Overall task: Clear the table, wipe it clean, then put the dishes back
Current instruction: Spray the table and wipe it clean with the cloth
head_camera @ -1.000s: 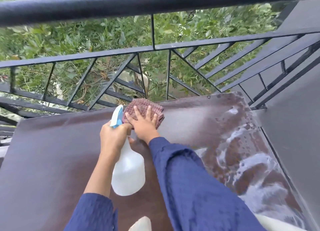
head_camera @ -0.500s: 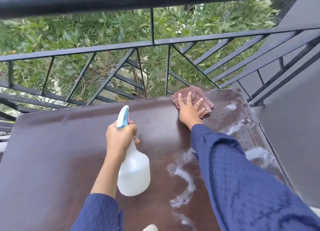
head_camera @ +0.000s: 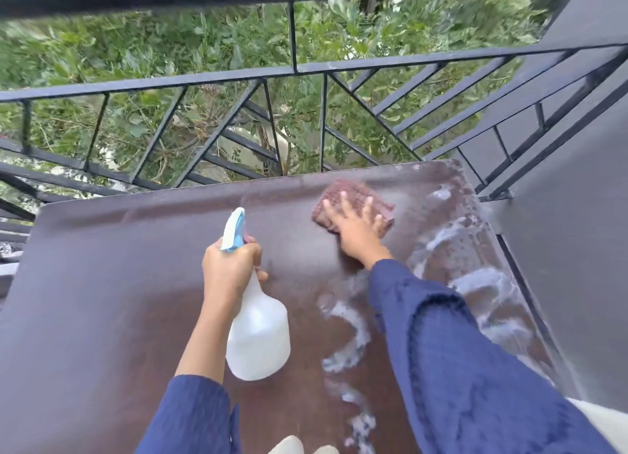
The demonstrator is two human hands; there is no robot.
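Left hand is wrapped tight around the neck of the white spray bottle, nozzle pointing away toward the far edge, bottle hanging clear above the table. Right hand is flat and spread, fingers open, pressing the reddish cloth down onto the far right part of the tabletop, close to the far edge. No dishes on the table; the surface is bare, so this reads as the wiping stage.

Now the risks. Foamy streaks run down the near right and along the right side, unwiped. Miss those and dishes go back onto soapy residue. The cloth sits close to the far edge, right by the railing, with only greenery beyond; an overshooting stroke could push suds, or the cloth itself, off the far side. The blue sleeve hangs low over the wet patch and could drag through the foam. And that bottle: a stray squeeze while the attention is on the cloth would wet the left half, which looks dry.
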